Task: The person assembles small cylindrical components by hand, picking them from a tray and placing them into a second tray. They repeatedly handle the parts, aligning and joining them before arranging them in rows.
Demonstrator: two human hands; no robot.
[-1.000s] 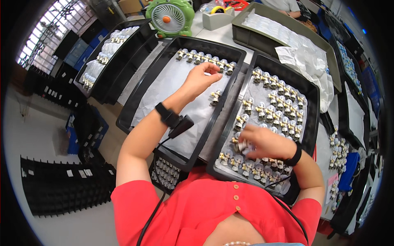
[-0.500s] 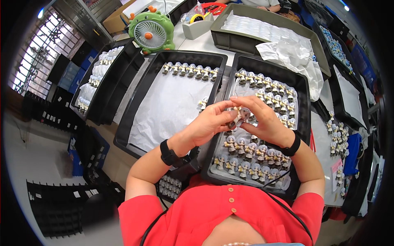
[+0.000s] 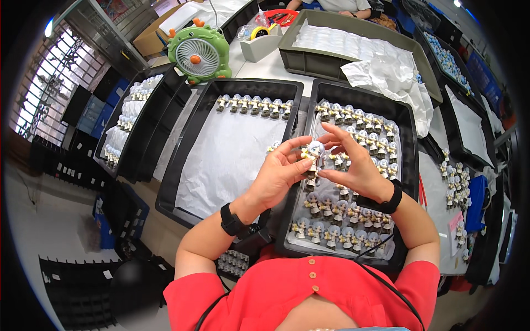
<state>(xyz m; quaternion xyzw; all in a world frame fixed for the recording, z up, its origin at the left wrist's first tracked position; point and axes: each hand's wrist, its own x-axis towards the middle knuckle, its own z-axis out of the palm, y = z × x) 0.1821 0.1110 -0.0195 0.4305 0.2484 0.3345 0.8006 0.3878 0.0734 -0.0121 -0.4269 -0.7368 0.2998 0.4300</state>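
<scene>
Turned head-up since the earlier frame, the held figurine now sits in the left hand alone to all appearance, and the right hand's fingers have parted from it.

Furthest left, towards 10 o'clock, a black bin of figurines stands beside the green fan. Next comes the left tray, at 9 o'clock from the held figurine, lined with white paper; a figurine row runs along its 12 o'clock end, and a lone figurine is partly hidden behind the left hand.

The left hand reaches in from 7 o'clock, its grip narrow, thumb and fingers pinching the held figurine. This is the nearer hand, in contact with it. The piece lies off the grip's tip towards 1 o'clock, raised over the left edge of the right tray. Its long axis runs almost from 12 to 6, crossing the line of the left thumb; the head points to 12, leaning slightly to 1, and the front looks up towards the camera.

The right hand comes from 4 o'clock, its grip wide, fingers and thumb curved about the figurine's right side; whether the thumb touches the base I cannot tell. Rows of figurines fill the tray beneath, towards 5 o'clock.
</scene>
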